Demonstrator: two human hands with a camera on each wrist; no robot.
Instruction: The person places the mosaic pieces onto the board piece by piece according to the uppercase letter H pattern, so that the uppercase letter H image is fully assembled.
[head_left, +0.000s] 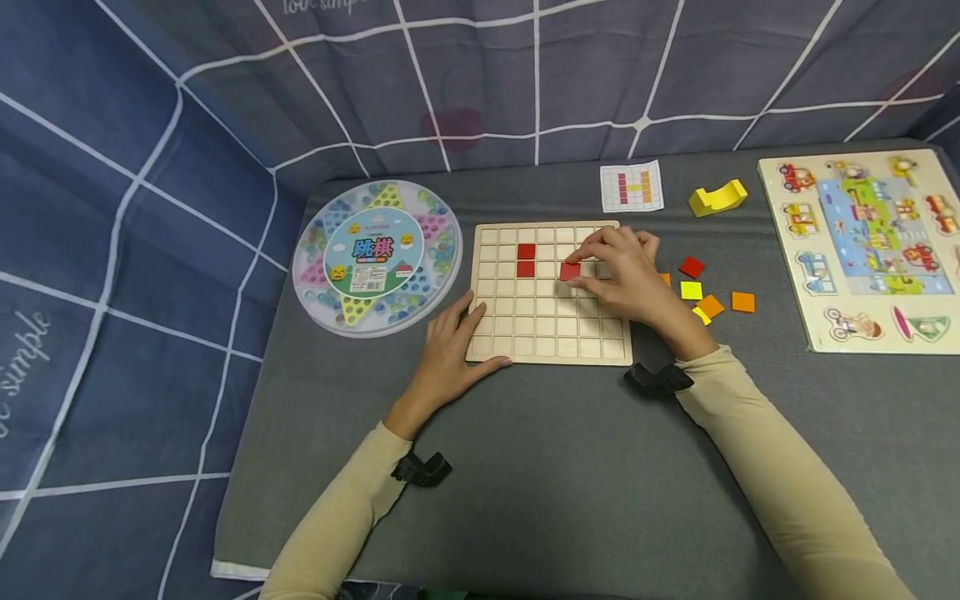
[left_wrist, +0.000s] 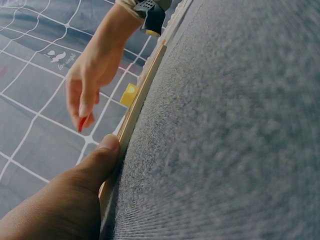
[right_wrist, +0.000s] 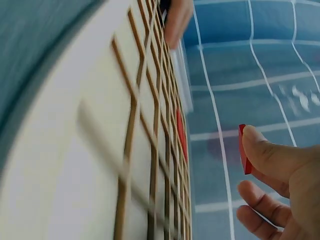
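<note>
A wooden grid board (head_left: 551, 350) lies on the grey cloth. Between thumb and fingers my right hand (head_left: 622, 279) pinches a red square tile (head_left: 570, 271) over the board's right half. In the right wrist view that tile (right_wrist: 244, 150) is held above the grid, apart from it. Two red tiles, an upper one (head_left: 527, 250) and a lower one (head_left: 526, 269), sit in adjoining cells left of centre. My left hand (head_left: 447, 354) rests at the board's near left corner, thumb (left_wrist: 107, 145) along the near edge and fingers extended along the left side.
Right of the board lie several loose tiles: red (head_left: 692, 267), yellow (head_left: 691, 290) and orange (head_left: 743, 302). A printed pattern card (head_left: 632, 186) and a yellow curved block (head_left: 717, 198) are behind. A round Chinese checkers box (head_left: 375, 258) stands left, a picture puzzle board (head_left: 817, 325) far right.
</note>
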